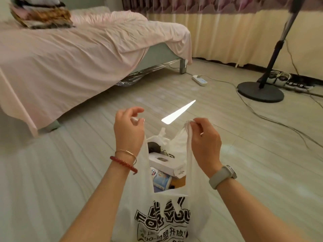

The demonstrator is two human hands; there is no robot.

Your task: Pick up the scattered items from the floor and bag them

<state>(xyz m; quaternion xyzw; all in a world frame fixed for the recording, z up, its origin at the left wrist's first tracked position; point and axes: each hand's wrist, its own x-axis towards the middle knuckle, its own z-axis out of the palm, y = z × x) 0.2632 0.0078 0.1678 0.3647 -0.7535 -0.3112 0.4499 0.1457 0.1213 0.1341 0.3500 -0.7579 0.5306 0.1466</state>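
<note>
The left hand [128,127] pinched one handle of the white plastic bag [162,215] between thumb and fingers. The right hand [203,137] pinched the other handle at its bunched top. Both handles were drawn upward and apart, holding the mouth open. The bag hung upright between the forearms, mouth up and long axis roughly vertical; its bottom was out of view, so contact with the floor [52,172] could not be confirmed. Inside lay a white box [166,163], a blue-and-white packet [161,180] and a dark item [153,147], stacked near the mouth.

Assessed risk: either pinch appeared light, and a slipped handle would likely tip the load out. The box's corner could tear the thin film. No loose items were visible on the floor beside the bed [70,58], near the power strip [200,80] or the fan stand [260,91].
</note>
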